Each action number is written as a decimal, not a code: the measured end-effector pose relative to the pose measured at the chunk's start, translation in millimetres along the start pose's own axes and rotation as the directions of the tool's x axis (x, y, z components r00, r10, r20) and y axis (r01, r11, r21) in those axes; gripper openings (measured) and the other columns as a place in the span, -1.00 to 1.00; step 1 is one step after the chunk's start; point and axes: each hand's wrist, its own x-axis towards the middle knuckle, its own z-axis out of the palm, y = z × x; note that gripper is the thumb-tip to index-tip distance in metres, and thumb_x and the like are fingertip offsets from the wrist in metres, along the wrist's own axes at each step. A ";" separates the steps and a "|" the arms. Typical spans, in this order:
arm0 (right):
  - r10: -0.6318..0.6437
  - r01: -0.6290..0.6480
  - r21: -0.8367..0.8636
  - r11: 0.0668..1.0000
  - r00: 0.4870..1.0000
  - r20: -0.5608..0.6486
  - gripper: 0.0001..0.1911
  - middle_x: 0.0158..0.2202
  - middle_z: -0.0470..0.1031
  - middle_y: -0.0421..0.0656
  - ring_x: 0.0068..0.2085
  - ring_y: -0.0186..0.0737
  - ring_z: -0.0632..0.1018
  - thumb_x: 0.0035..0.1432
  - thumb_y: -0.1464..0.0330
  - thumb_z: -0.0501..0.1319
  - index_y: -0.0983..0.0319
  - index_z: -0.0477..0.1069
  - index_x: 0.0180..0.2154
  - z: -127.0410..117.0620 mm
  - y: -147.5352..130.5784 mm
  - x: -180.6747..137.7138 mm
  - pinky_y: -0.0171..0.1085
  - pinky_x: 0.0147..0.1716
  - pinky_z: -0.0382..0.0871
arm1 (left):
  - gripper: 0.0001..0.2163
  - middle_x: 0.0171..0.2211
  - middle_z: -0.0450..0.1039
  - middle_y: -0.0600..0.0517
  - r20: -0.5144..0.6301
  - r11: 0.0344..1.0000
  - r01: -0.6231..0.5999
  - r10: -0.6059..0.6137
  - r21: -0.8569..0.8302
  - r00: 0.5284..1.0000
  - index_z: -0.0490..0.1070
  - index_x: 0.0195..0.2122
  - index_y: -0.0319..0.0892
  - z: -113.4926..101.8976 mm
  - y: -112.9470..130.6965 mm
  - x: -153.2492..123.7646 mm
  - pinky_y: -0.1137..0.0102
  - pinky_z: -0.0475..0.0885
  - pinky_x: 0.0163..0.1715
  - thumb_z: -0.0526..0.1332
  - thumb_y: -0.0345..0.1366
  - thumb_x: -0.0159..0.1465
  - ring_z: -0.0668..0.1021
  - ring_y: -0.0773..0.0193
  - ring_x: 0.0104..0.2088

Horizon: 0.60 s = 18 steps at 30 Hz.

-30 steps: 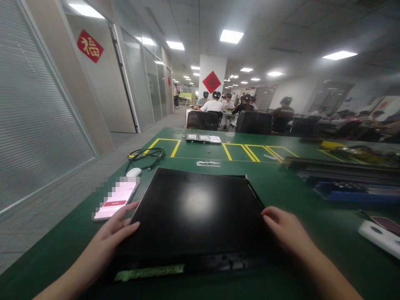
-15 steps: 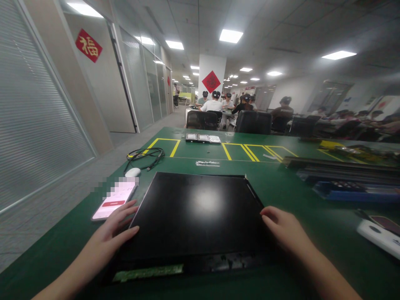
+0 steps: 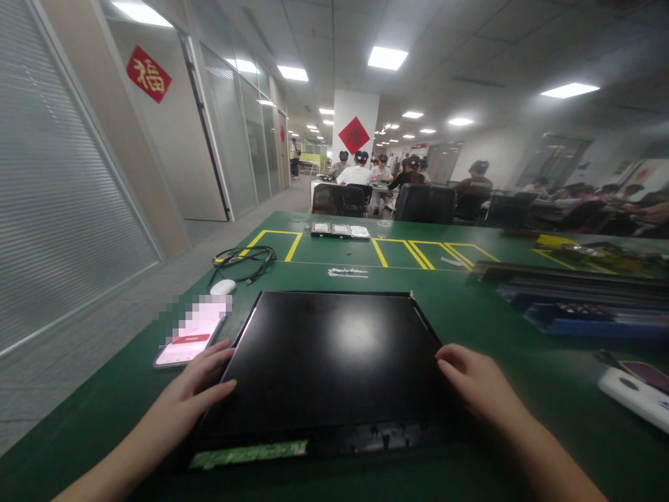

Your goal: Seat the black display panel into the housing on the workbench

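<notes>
Panel flatter now, hands on both sides

Black panel lies on green surface right in front of the person, glossy face up, ceiling light reflected in it. Vs. a sec ago, its far edge sits lower & a bit nearer. It has tipped down toward the surface, so it looks close to flat, maybe fully down. Near edge, w/ green circuit strip, has hardly shifted. Judging by that, the setting-down is about finished.

Left hand is at panel's left edge: open, fingers stretched out flat, tips over the rim, no clamp. Right hand is at panel's right edge, half-curled, fingertips touching the rim. Can't tell if it pinches or just rests.

Left of panel: phone, screen lit, just beside the left hand; contact not clear. Past panel's far-left corner: white mouse, then black cable. Past far edge: small white strip, then row of trays. Right of panel, well apart: dark stacked parts & white device. Far behind panel: people seated at other tables.
</notes>
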 end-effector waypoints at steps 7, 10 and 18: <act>0.020 -0.018 0.052 0.998 0.999 -0.031 -0.76 -0.36 0.65 -0.20 -0.31 -0.12 0.61 0.08 0.22 0.15 0.10 0.58 -0.36 0.6 1.3 1.6 -0.24 -0.35 0.41 | -0.62 0.28 0.38 -0.06 0.046 0.992 -0.059 0.054 0.112 0.997 0.62 -0.06 0.06 -4.9 -11.4 6.5 -0.02 0.19 0.25 0.36 0.00 0.09 0.30 -0.20 0.31; 0.029 -0.025 0.092 0.995 0.999 -0.046 -0.76 -0.38 0.65 -0.20 -0.33 -0.11 0.62 0.05 0.21 0.15 0.10 0.59 -0.39 1.1 1.5 2.6 -0.24 -0.38 0.42 | -0.60 0.28 0.38 -0.03 0.069 0.988 -0.057 0.047 0.145 0.996 0.63 -0.07 0.06 -7.1 -12.3 8.9 -0.02 0.21 0.25 0.36 0.00 0.06 0.31 -0.23 0.30; 0.052 -0.047 0.129 0.990 0.998 -0.032 -0.75 -0.38 0.66 -0.21 -0.31 -0.08 0.63 0.04 0.16 0.16 0.09 0.58 -0.40 0.9 5.2 4.9 -0.23 -0.32 0.45 | -0.49 0.35 0.26 -0.09 0.092 0.971 -0.053 0.033 0.233 0.995 0.57 0.04 -0.02 -7.7 -10.2 4.9 -0.03 0.11 0.28 0.34 0.02 0.07 0.21 -0.24 0.35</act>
